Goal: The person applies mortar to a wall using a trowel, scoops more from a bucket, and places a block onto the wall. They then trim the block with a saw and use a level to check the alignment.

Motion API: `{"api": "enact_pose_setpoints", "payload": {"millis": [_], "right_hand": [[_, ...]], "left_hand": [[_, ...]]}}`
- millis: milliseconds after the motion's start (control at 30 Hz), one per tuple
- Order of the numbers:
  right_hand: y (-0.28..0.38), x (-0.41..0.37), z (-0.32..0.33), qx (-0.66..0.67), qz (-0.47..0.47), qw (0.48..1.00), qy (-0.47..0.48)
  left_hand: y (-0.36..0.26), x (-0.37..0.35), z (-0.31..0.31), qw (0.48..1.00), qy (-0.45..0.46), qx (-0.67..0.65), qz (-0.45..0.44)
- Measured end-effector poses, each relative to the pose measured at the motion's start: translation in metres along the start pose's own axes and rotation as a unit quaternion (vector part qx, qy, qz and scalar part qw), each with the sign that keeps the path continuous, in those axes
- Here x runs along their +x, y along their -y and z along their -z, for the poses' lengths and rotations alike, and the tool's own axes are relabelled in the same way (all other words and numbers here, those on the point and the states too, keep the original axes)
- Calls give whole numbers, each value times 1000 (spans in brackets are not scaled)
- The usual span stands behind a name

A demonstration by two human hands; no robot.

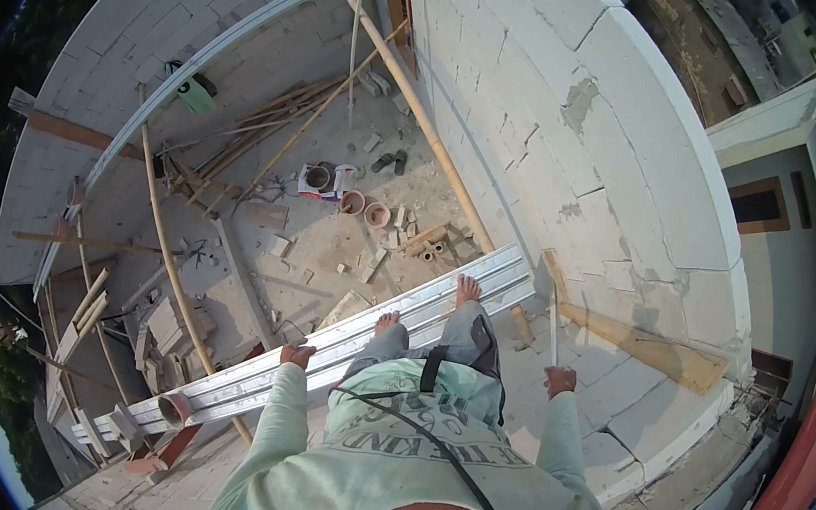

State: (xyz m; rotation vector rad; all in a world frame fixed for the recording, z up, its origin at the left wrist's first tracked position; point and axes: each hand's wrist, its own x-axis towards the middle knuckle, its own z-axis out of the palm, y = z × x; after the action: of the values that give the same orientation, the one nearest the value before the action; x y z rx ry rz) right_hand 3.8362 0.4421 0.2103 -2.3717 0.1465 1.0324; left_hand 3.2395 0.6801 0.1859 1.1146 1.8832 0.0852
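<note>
I stand barefoot on a bundle of silvery ribbed metal channels (pixel 356 355) that spans high above the floor. My left hand (pixel 296 352) hangs open beside my left leg, overlapping the near edge of the channels in this view, with nothing visible in it. On the other side, my right hand (pixel 560 379) is closed round the near end of a thin, pale, straight strip (pixel 554 324). The strip points away from me, in front of the block wall's lower courses. Its exact kind does not show.
Bamboo poles (pixel 431 137) slant up beside the channels. A tall white block wall (pixel 582 144) curves along the right, with a wooden board (pixel 639 347) at its foot. Far below lie buckets (pixel 377 214), broken blocks (pixel 166 325) and loose timber. A clay-coloured bucket (pixel 174 411) sits on the channels at left.
</note>
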Motion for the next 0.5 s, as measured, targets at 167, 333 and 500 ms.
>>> {"api": "enact_pose_setpoints", "payload": {"millis": [167, 333, 500], "right_hand": [[36, 72, 28, -84, 118, 989, 31], [57, 150, 33, -201, 167, 965, -8], [84, 209, 30, -287, 227, 930, 17]], "left_hand": [[-64, -33, -50, 998, 0, -55, -7], [-85, -48, -81, 997, -41, -72, 4], [-73, -60, -102, 997, -34, -68, 21]]}}
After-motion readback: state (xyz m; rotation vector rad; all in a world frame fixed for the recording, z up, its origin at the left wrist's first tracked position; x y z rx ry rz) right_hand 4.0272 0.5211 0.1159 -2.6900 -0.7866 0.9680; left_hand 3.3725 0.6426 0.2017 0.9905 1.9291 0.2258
